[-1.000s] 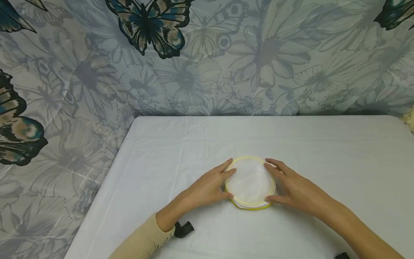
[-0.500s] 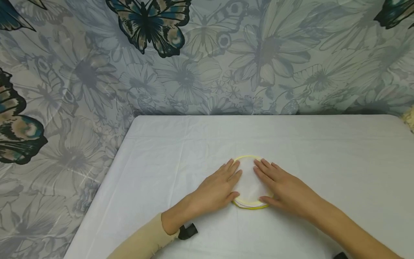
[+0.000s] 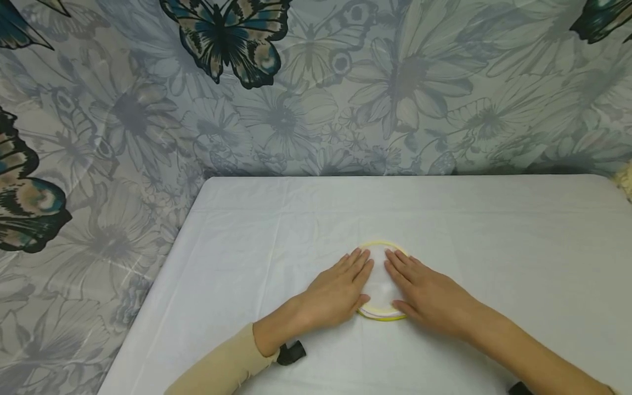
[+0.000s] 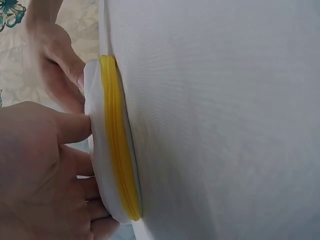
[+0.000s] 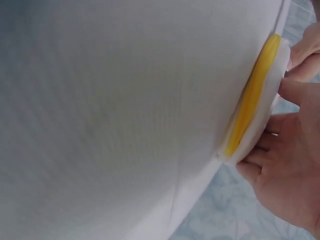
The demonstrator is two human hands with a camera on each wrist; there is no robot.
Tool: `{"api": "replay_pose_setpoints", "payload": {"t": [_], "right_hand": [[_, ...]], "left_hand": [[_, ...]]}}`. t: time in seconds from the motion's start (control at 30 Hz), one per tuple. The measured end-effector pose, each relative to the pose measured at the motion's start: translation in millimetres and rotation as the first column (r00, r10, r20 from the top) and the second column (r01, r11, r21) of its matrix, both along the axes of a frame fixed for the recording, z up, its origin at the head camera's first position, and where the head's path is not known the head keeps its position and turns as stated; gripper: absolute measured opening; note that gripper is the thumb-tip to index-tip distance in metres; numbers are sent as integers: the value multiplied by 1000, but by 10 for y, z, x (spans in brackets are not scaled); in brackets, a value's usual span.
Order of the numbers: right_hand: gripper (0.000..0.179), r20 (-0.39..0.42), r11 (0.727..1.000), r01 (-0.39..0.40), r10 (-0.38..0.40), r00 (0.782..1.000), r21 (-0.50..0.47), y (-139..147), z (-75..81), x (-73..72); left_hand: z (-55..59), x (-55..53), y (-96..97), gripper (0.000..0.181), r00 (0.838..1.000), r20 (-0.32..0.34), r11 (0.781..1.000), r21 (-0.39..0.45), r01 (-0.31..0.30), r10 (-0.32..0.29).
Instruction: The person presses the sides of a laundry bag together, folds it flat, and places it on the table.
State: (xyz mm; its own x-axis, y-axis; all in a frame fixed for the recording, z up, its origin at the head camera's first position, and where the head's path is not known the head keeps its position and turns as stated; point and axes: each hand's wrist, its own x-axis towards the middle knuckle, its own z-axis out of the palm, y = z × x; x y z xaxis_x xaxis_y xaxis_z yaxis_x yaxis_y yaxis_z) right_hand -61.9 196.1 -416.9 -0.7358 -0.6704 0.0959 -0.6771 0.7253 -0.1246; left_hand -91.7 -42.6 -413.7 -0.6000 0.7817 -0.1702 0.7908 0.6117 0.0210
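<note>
A round white pouch (image 3: 381, 282) with a yellow rim lies flat near the middle of the table. In the left wrist view, a yellow zipper (image 4: 118, 145) runs along its side; the right wrist view shows the same yellow band (image 5: 254, 95). My left hand (image 3: 334, 291) rests on the pouch's left part, fingers extended across the top. On the opposite side lies my right hand (image 3: 434, 295), its fingers also straight over the top. A strip of the pouch's white top shows between the hands; its left and right edges are hidden under them.
A white cloth (image 3: 518, 247) covers the table. Behind and to the left hangs a grey floral backdrop (image 3: 410, 82) with butterflies. A black strap piece (image 3: 291, 353) sits at my left wrist. Something pale yellow (image 3: 626, 181) shows at the far right edge.
Both hands have moved inward from the pouch's sides onto its top, and their fingers have flattened over it. The pouch stays in about the same place.
</note>
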Motion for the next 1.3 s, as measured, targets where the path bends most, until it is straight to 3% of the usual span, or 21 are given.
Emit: {"api": "replay_pose_setpoints", "payload": {"t": [0.2, 0.47, 0.7, 0.87, 1.07, 1.3], "right_hand": [[68, -36, 1000, -10, 11, 999, 27, -11, -54, 13], [72, -26, 999, 6, -5, 1000, 52, -32, -89, 45], [72, -23, 996, 35, -33, 999, 88, -56, -115, 83], [72, -6, 993, 45, -45, 999, 110, -71, -114, 87], [71, 2, 992, 43, -44, 999, 115, -78, -99, 87], [68, -42, 992, 12, -7, 999, 124, -78, -98, 69]], "left_hand": [[-53, 8, 5, 73, 1000, -28, 999, -44, 12, -13], [-52, 32, -1, 76, 999, -32, 994, -108, 12, -15], [-48, 32, 37, 75, 1000, 12, 989, -149, -11, 13], [-44, 34, 47, 74, 1000, 2, 987, -161, -17, 17], [-50, 58, 21, 74, 1000, -27, 989, -147, -3, -1], [-20, 101, -39, 65, 994, -80, 986, -156, 62, -75]]}}
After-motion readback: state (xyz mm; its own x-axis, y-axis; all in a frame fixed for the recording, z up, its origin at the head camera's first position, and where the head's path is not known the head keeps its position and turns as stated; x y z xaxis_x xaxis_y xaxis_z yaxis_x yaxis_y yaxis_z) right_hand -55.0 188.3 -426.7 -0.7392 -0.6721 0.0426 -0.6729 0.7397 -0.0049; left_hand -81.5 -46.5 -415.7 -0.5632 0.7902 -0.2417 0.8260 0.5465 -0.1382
